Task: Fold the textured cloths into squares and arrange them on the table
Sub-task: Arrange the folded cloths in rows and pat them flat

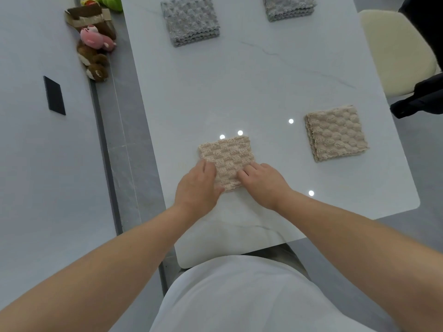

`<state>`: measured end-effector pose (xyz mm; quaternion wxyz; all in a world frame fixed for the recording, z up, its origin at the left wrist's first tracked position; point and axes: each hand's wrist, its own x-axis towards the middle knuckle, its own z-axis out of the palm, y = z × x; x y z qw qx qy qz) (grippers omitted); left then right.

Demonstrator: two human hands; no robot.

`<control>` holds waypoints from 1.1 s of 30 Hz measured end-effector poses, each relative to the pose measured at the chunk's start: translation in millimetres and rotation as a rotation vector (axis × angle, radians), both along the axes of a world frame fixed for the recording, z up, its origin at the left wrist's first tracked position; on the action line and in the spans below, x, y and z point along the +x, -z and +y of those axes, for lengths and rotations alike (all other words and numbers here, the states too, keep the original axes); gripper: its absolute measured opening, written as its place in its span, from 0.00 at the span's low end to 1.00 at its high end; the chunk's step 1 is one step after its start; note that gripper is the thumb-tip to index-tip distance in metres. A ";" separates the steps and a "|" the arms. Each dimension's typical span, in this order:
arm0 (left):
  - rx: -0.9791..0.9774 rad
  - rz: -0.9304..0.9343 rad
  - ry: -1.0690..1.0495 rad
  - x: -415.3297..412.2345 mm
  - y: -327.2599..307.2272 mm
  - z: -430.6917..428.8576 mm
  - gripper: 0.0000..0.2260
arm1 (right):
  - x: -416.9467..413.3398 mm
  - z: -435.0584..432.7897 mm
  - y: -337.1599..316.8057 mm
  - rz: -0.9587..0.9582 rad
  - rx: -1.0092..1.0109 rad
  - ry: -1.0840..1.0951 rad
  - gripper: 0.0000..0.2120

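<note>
A beige textured cloth [226,155], folded into a square, lies near the front of the white marble table [275,75]. My left hand [197,185] rests on its near left corner with the fingers laid flat. My right hand [262,180] presses its near right edge, fingers lying on the fabric. A second beige folded cloth [335,133] sits to the right. Two grey folded cloths lie at the far side, one at the left [190,19] and one at the right [288,7], partly cut off by the frame.
A cream chair [395,51] stands at the table's right side with a dark object [419,97] beside it. Plush toys [96,51] and a cardboard box [88,16] lie on the floor at the left. A black panel [54,95] sits on the left wall.
</note>
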<state>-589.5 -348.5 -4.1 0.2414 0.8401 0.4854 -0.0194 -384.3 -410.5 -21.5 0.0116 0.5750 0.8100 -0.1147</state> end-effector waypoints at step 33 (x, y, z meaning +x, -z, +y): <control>0.098 0.288 0.376 6.6 55.6 41.0 0.44 | 14.6 29.5 23.2 -0.158 -0.330 0.077 0.45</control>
